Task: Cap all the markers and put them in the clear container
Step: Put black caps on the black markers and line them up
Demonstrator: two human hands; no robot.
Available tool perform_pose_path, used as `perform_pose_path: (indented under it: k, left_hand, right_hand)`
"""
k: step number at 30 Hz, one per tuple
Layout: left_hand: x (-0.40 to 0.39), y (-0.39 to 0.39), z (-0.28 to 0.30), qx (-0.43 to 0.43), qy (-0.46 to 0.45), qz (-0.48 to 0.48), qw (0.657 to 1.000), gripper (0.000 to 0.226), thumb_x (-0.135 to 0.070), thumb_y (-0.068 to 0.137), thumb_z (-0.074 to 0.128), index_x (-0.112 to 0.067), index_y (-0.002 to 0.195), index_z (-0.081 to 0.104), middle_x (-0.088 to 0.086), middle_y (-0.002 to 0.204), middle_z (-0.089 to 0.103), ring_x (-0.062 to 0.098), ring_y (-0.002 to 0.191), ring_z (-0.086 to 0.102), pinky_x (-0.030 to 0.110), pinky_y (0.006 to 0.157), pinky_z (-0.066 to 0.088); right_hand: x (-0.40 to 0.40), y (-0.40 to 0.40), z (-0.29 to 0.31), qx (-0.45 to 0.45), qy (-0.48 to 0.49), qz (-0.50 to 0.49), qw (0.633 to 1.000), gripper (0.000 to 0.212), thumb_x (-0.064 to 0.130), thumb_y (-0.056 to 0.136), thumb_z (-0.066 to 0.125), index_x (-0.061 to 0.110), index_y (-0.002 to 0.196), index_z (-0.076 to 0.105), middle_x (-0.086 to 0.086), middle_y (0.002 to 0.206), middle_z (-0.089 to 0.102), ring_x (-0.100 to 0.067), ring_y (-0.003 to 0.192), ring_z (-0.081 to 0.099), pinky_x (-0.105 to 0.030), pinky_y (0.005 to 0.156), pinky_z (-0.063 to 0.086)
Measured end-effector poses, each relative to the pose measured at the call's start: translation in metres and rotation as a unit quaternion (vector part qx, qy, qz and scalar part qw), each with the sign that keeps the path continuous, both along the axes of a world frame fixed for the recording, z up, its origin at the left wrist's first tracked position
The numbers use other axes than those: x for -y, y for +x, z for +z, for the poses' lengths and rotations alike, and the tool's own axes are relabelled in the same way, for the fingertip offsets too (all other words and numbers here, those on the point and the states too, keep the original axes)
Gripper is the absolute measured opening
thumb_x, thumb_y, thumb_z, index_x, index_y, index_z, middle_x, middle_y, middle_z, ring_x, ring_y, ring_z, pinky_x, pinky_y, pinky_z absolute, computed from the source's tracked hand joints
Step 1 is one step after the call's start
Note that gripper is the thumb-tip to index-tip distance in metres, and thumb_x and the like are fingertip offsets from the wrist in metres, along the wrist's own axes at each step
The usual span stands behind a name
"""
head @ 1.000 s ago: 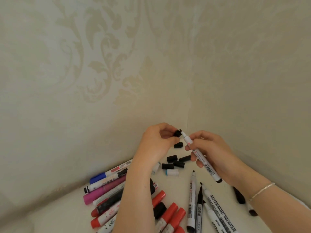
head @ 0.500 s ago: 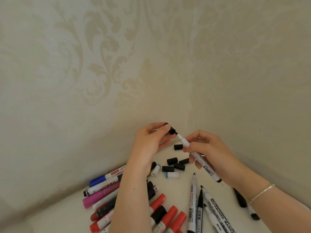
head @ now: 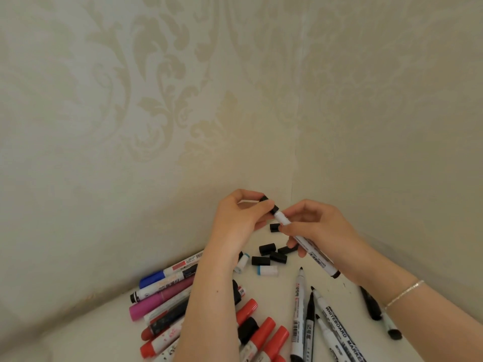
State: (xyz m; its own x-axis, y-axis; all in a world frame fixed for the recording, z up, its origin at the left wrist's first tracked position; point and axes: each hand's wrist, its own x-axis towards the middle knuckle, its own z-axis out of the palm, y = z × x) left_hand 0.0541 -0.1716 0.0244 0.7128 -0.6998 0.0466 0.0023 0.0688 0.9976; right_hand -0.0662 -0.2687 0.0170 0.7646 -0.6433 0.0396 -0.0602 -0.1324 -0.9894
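— Surroundings?
— Loose black caps (head: 269,253) lie under my hands; red markers (head: 264,335) nearest, uncapped ones (head: 300,309) near right.
— Your hands?
— My left hand (head: 235,220) pinches a black cap (head: 269,205) onto the white marker (head: 311,246) that my right hand (head: 318,226) grips, raised by the far wall corner.

Loose caps (head: 271,253) crowding corner

Head view, down toward corner

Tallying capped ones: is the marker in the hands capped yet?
Capped, or nearly: the black cap covers the white marker tip; full seating cannot be told.
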Motion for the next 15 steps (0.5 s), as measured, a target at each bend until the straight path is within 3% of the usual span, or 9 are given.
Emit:
perform_pose_path:
  k: [4,7,15]
  left_hand:
    - [-0.002,0.002,0.000,0.028,0.023,0.001,0.999,0.011,-0.012,0.088,0.068,-0.013,0.096,0.061,0.006,0.086,0.075,0.011,0.077,0.073,0.020,0.074,0.057]
    - [-0.005,0.001,0.000,0.026,0.017,-0.020,0.999,0.019,-0.012,0.090,0.064,-0.021,0.107,0.067,0.001,0.086,0.076,0.008,0.080,0.073,0.019,0.074,0.057]
    - [0.002,-0.007,-0.001,0.018,0.024,-0.025,0.999,0.027,-0.014,0.090,0.065,-0.016,0.117,0.068,-0.001,0.087,0.076,0.006,0.081,0.072,0.021,0.080,0.057]
  right_hand:
    - [-0.002,0.001,0.001,0.005,-0.030,-0.017,0.999,0.018,0.000,0.079,0.072,0.008,0.095,0.068,-0.006,0.085,0.074,-0.020,0.060,0.068,-0.025,0.046,0.051]
    - [-0.005,0.002,0.001,0.015,-0.064,-0.031,0.997,0.017,0.002,0.081,0.071,0.010,0.096,0.068,-0.005,0.084,0.074,-0.017,0.058,0.067,-0.025,0.044,0.049]
    - [-0.014,0.009,-0.001,0.014,-0.089,-0.104,0.990,0.027,0.006,0.083,0.070,0.018,0.107,0.068,-0.001,0.072,0.073,-0.008,0.042,0.057,-0.020,0.039,0.041]
